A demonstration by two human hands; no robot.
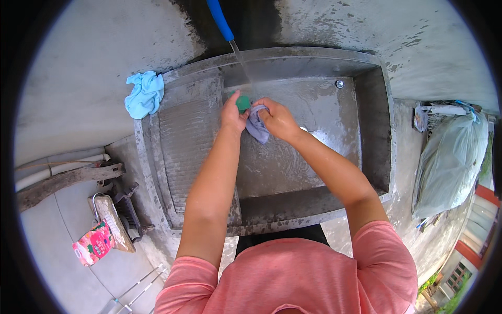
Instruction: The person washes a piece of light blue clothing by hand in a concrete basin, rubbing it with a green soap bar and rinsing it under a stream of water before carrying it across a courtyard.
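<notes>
- Two hands meet over the concrete sink (293, 63), under a thin stream of water (241, 62) from a blue hose (219, 18).
- The left hand (232, 112) is closed on a green sponge (243, 102); the right hand (280, 119) pinches a grey cloth (257, 125), which hangs between the two hands.
- The grey cloth looks thin, limp and soaked, so it likely handles light and floppy, a little slippery; a bunched fistful near its middle seems the surest hold.
- The green sponge is probably soft and squashy, easy to grip by its sides.
- A light blue rag (145, 94) lies crumpled on the sink's left corner, well apart.
- Most of the sponge hides behind the fingers, and the hose end is cut off at the top.
</notes>
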